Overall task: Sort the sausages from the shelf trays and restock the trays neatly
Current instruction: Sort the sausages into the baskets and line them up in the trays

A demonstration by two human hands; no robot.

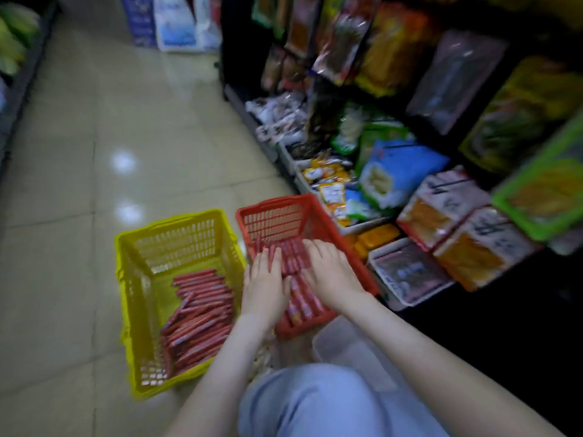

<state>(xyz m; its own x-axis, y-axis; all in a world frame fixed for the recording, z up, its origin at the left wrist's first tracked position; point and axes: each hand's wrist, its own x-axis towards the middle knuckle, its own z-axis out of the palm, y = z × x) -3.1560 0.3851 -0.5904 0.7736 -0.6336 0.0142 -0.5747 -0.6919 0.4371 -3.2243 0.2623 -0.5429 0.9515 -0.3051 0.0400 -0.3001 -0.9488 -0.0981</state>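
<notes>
Two open grips, holding nothing: left hand (265,287) and right hand (332,272) press flat on sausages (303,305) in the red basket (271,204), probably to align them.

Thin sausages (202,310) in red wrappers lie in a loose pile across the near half of the yellow basket (170,222), most of them slanting the same way. In the red basket (271,212), which stands just right of the yellow one and close against the bottom shelf (268,146), more sausages (291,257) lie side by side in rows along its bottom.
</notes>
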